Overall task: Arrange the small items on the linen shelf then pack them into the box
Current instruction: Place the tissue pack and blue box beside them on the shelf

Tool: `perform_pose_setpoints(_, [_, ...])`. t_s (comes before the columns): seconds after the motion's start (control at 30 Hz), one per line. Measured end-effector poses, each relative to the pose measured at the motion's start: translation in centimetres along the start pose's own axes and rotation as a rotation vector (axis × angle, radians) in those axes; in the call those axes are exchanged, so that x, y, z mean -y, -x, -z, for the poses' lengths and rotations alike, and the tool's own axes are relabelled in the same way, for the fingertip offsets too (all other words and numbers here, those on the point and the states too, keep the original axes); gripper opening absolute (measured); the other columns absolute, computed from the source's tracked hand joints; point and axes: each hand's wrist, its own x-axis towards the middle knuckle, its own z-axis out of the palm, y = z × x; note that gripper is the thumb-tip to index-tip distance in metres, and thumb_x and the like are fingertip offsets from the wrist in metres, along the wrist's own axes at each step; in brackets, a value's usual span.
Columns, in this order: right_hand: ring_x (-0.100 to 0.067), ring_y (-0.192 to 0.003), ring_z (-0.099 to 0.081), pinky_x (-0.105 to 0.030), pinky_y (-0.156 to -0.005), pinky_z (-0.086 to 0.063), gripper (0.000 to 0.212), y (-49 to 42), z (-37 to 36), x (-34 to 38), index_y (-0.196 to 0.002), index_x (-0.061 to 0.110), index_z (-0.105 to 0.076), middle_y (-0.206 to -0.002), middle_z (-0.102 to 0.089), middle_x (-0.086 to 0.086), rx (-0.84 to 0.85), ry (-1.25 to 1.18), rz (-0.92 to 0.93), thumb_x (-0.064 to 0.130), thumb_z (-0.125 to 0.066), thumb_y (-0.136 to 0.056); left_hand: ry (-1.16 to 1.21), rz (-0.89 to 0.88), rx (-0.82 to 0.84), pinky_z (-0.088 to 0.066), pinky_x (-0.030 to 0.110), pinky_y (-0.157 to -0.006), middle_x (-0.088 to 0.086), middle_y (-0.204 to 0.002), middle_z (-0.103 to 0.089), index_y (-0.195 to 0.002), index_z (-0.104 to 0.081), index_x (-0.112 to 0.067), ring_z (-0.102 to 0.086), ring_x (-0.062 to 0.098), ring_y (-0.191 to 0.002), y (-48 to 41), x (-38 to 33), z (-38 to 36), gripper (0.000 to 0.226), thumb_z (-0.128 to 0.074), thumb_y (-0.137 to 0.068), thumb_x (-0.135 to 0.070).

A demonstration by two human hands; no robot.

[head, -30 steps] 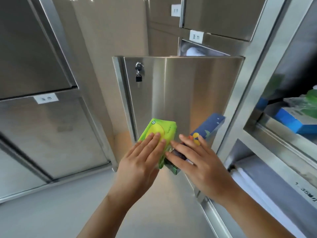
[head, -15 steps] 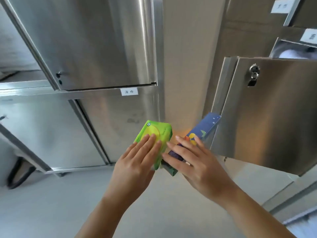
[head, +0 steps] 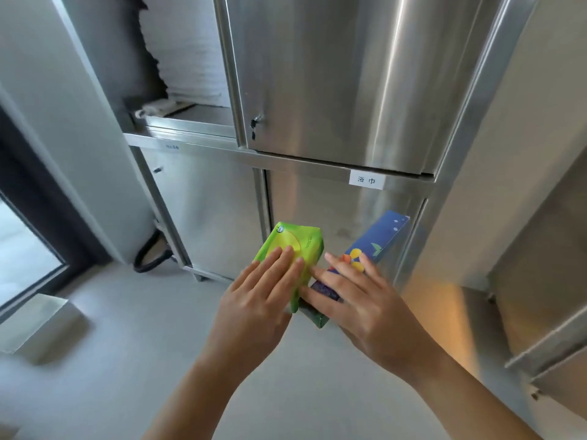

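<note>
Turns left since a second ago, now facing a closed stainless-steel cabinet (head: 333, 90). Carries, above the grey floor (head: 127, 360), a soft lime-green plastic packet (head: 295, 241) gripped under the flat-fingered left hand (head: 257, 303) and a long dark-blue cardboard box (head: 381, 239) gripped under the right hand (head: 368, 309). Hands side by side, fingertips nearly touching, thumbs hidden.

green pack (head: 297, 241) half under left hand (head: 254, 309), blue box (head: 381, 239) half under right hand (head: 365, 312)
</note>
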Motion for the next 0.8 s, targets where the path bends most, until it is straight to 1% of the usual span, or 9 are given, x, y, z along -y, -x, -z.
perform_pose_setpoints(0.1, [-0.034,-0.113,-0.057,-0.058,-0.09,-0.044,0.037,-2.9,-2.6,-2.0,-0.118,0.017,-0.064,-0.119,-0.064,-0.011,-0.023,-0.038,0.057,0.008,-0.043,-0.089,-0.057,0.052,0.0,-0.049,0.047,-0.09,0.014,-0.125,-0.059,-0.118,-0.062,-0.002,-0.057,0.031,-0.114,-1.6,2.6,-0.7,0.049,-0.054,-0.071,-0.009])
perform_pose_setpoints(0.27, [-0.035,-0.113,-0.057,-0.058,-0.088,-0.045,0.037,-7.7,-6.5,-5.4,-0.118,0.017,-0.064,-0.121,-0.062,-0.011,-0.055,-0.109,0.115,0.009,-0.047,-0.087,-0.123,0.127,0.012,-0.05,0.044,-0.09,0.013,-0.125,-0.059,-0.119,-0.062,-0.003,-0.057,0.03,-0.115,-4.3,6.9,-1.8,0.05,-0.045,-0.073,-0.014])
perform_pose_setpoints(0.33, [-0.035,-0.114,-0.056,-0.059,-0.089,-0.045,0.037,-9.3,-8.0,-6.5,-0.119,0.017,-0.064,-0.122,-0.062,-0.011,-0.053,-0.144,0.139,0.011,-0.04,-0.092,-0.138,0.167,0.01,-0.051,0.045,-0.089,0.012,-0.125,-0.059,-0.119,-0.062,-0.004,-0.056,0.029,-0.115,-5.1,8.5,-2.3,0.051,-0.044,-0.073,-0.014])
perform_pose_setpoints(0.4, [-0.035,-0.115,-0.056,-0.06,-0.09,-0.044,0.043,-10.8,-9.4,-7.4,-0.12,0.017,-0.063,-0.123,-0.061,-0.011,-0.04,-0.18,0.168,0.013,-0.026,-0.099,-0.154,0.206,0.012,-0.051,0.045,-0.089,0.011,-0.126,-0.059,-0.12,-0.062,-0.004,-0.055,0.028,-0.117,-5.6,9.8,-2.8,0.05,-0.045,-0.074,-0.015])
perform_pose_setpoints(0.43, [-0.035,-0.115,-0.056,-0.06,-0.09,-0.044,0.044,-11.6,-10.2,-7.8,-0.12,0.017,-0.063,-0.123,-0.061,-0.011,-0.036,-0.193,0.188,0.014,-0.024,-0.1,-0.163,0.224,0.012,-0.051,0.045,-0.089,0.011,-0.126,-0.058,-0.12,-0.062,-0.005,-0.055,0.028,-0.117,-5.7,10.5,-3.0,0.05,-0.045,-0.074,-0.015])
perform_pose_setpoints(0.57, [-0.036,-0.115,-0.055,-0.06,-0.089,-0.044,0.038,-14.9,-13.2,-8.2,-0.119,0.017,-0.064,-0.123,-0.061,-0.011,-0.041,-0.253,0.251,0.013,-0.04,-0.09,-0.208,0.292,0.027,-0.051,0.046,-0.089,0.011,-0.127,-0.058,-0.12,-0.061,-0.005,-0.055,0.029,-0.117,-5.4,13.4,-3.5,0.049,-0.046,-0.075,-0.014])
perform_pose_setpoints(0.67, [-0.037,-0.113,-0.056,-0.061,-0.089,-0.043,0.038,-17.4,-15.7,-7.3,-0.117,0.017,-0.065,-0.122,-0.062,-0.012,-0.062,-0.312,0.287,0.011,-0.041,-0.088,-0.241,0.328,0.042,-0.051,0.046,-0.089,0.012,-0.126,-0.058,-0.12,-0.061,-0.004,-0.055,0.029,-0.117,-4.8,16.1,-3.3,0.048,-0.045,-0.076,-0.014])
perform_pose_setpoints(0.8, [-0.036,-0.113,-0.056,-0.061,-0.089,-0.044,0.037,-21.1,-19.2,-5.8,-0.116,0.017,-0.065,-0.121,-0.062,-0.012,-0.073,-0.35,0.327,0.01,-0.046,-0.086,-0.282,0.357,0.038,-0.048,0.047,-0.093,0.012,-0.127,-0.058,-0.121,-0.06,-0.004,-0.055,0.029,-0.117,-4.2,20.8,-2.7,0.048,-0.044,-0.077,-0.014])
